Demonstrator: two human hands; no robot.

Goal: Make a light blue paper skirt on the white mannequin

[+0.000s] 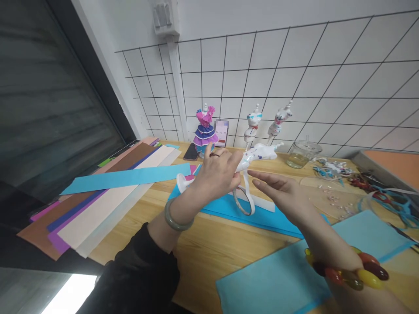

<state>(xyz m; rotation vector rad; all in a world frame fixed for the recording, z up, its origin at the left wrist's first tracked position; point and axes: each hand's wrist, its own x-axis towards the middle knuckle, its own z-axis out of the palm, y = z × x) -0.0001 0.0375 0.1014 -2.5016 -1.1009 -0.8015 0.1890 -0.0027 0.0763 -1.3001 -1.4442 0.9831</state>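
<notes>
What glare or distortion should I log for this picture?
Head view: white glare patch at lower left; same view: lines on the gridded wall splay, as with a wide lens; same view: pixelation covers the top of the upright screen.

White dress form [260, 152] partly hidden, grey box [373, 171] cut off at right.

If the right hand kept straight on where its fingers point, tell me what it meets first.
Likely the white tape strip, just ahead of the right hand, with the left hand beyond; depth is hard to judge.
</notes>
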